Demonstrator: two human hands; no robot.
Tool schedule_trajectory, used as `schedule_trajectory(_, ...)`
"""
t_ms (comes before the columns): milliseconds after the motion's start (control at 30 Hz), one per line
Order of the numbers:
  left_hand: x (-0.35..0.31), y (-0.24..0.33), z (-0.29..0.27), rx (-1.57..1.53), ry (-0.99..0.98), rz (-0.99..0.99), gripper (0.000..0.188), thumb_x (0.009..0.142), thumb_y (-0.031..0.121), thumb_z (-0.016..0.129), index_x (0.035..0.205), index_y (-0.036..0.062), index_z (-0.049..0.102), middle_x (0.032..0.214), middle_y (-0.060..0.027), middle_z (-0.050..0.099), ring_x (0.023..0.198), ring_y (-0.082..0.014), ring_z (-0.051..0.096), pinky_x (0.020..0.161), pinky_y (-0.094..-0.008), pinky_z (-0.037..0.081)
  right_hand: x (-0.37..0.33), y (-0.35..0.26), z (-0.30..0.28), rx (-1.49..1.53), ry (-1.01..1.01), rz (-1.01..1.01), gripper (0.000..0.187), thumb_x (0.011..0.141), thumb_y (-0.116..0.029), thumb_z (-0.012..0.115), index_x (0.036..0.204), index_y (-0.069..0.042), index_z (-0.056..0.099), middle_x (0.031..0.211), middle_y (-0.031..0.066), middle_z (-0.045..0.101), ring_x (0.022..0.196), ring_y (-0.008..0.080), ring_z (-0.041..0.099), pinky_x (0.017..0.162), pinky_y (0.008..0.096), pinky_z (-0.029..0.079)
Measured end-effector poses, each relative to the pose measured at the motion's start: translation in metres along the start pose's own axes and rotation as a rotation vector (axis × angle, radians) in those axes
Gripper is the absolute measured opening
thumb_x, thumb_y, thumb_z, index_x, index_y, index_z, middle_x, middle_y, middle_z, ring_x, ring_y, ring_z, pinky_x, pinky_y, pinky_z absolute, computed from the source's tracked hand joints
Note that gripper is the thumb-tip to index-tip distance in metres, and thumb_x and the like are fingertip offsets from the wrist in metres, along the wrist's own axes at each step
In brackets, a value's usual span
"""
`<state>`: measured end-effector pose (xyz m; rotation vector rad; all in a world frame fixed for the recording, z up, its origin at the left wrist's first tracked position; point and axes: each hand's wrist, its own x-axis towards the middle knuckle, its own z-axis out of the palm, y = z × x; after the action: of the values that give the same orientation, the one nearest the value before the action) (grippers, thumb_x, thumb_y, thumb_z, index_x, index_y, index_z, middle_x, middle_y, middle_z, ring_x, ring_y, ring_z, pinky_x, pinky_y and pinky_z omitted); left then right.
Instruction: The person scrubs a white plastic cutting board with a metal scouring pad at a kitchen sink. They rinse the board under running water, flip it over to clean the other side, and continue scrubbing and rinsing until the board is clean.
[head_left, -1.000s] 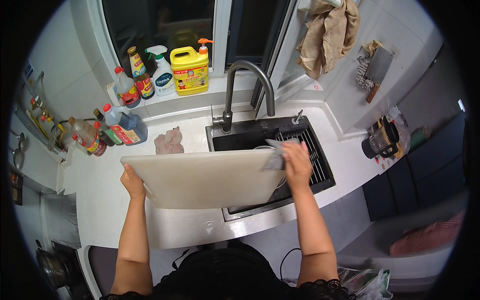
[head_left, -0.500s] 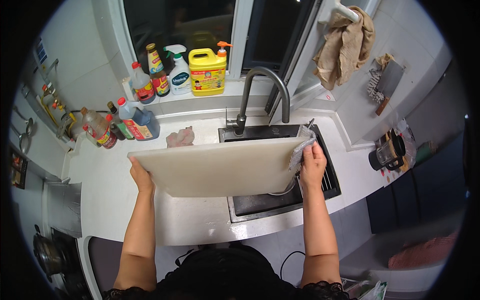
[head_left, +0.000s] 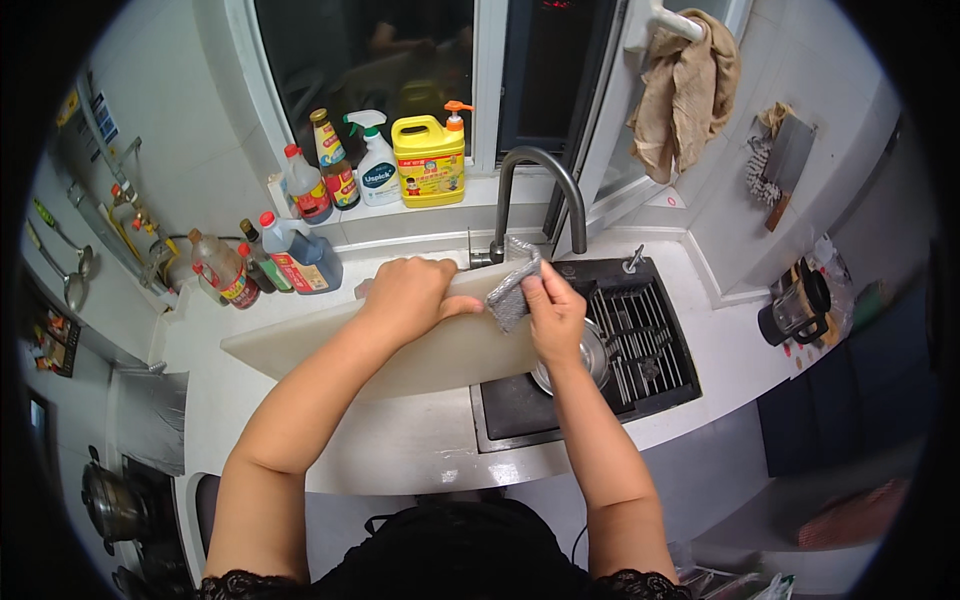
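A large off-white cutting board [head_left: 440, 352] is held up on edge, tilted, over the counter and the left part of the sink. My left hand [head_left: 408, 300] grips its top edge, fingers over the far side and the thumb stretched along the near face. A grey, silvery cleaning cloth [head_left: 510, 297] is pinched in my right hand [head_left: 556, 318] at the board's right end. The board partly hides a pinkish rag [head_left: 363, 289]. Beneath its right end, a round metal bowl [head_left: 592, 362] shows in the black sink [head_left: 530, 428].
A dark tall faucet [head_left: 510, 190] arches behind the board. The sink's right side holds a black rack [head_left: 640, 345]. Bottles [head_left: 303, 262] crowd the counter's back left; a yellow jug [head_left: 430, 170] stands on the sill. A blender jug [head_left: 795, 308] sits at the right end.
My left hand has moved from the board's left end to its top edge. The right hand and grey cloth have moved left. The board has shifted left and tilted, uncovering more of the sink.
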<state>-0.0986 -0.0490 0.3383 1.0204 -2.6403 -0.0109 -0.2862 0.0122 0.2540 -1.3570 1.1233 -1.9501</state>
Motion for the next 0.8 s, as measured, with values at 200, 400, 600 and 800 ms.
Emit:
schedule_trajectory(200, -0.004, 0.009, 0.043, 0.121, 0.023, -0.023, 0.058, 0.074, 0.059, 0.07, 0.073, 0.0022, 0.06, 0.06, -0.0114, 0.063, 0.063, -0.0346, 0.065, 0.058, -0.043, 0.051, -0.029, 0.036, -0.021, -0.15, 0.132, -0.028, 0.027, 0.094, -0.008, 0.059, 0.118, 0.005, 0.063, 0.112, 0.015, 0.069, 0.103, 0.0181, 0.064, 0.089, 0.0296, 0.048)
schedule_trajectory(400, -0.011, 0.009, 0.064, 0.212, 0.121, 0.07, 0.056, 0.074, 0.06, 0.07, 0.069, 0.005, 0.062, 0.055, -0.0111, 0.06, 0.053, -0.0314, 0.061, 0.049, -0.0394, 0.048, -0.111, 0.13, -0.043, -0.424, 0.237, 0.046, 0.02, 0.092, -0.003, 0.056, 0.106, 0.006, 0.066, 0.1, 0.0182, 0.07, 0.094, 0.0279, 0.068, 0.085, 0.0327, 0.051)
schedule_trajectory(600, 0.001, 0.023, 0.055, 0.157, -0.062, 0.056, 0.053, 0.077, 0.058, 0.069, 0.083, 0.0062, 0.062, 0.06, -0.0081, 0.062, 0.054, -0.0304, 0.063, 0.05, -0.0388, 0.049, -0.095, 0.094, -0.027, -0.344, 0.338, -0.027, 0.024, 0.087, 0.004, 0.058, 0.11, 0.005, 0.065, 0.105, 0.0188, 0.067, 0.097, 0.0322, 0.065, 0.085, 0.0378, 0.051)
schedule_trajectory(800, 0.028, 0.054, 0.068, 0.16, -0.041, 0.064, 0.05, 0.083, 0.055, 0.064, 0.073, 0.0066, 0.055, 0.057, -0.0111, 0.059, 0.052, -0.0327, 0.061, 0.046, -0.0402, 0.046, -0.085, 0.098, -0.026, -0.421, 0.348, -0.166, 0.029, 0.085, 0.01, 0.058, 0.112, 0.004, 0.066, 0.101, 0.0152, 0.064, 0.089, 0.0268, 0.063, 0.078, 0.0336, 0.051)
